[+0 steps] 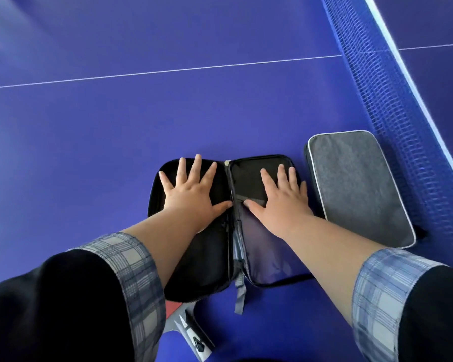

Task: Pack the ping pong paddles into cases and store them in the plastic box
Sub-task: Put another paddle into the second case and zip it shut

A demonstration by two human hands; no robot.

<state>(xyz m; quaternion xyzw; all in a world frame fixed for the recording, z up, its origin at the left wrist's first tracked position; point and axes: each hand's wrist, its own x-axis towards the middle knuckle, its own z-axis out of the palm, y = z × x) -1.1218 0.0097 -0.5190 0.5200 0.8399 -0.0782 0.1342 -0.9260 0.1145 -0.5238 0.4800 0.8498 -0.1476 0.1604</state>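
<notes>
A black paddle case [209, 257] lies unzipped and spread flat like a book on the blue table. My left hand [191, 192] presses flat on its left half, fingers straight and spread. My right hand [280, 197] lies flat on the right half, over the dark inner pocket. Nothing shows inside the case. A second case [356, 186], grey with a white rim, lies closed just right of the open one. Below my left forearm, a paddle [191, 333] shows only its pale handle and a sliver of red rubber at the bottom edge. The plastic box is not in view.
The blue net [392, 121] with its white top band runs diagonally along the right side, just behind the grey case. A white line [168, 71] crosses the blue table [89, 139] farther away. A grey strap [239, 296] hangs from the open case's spine toward me.
</notes>
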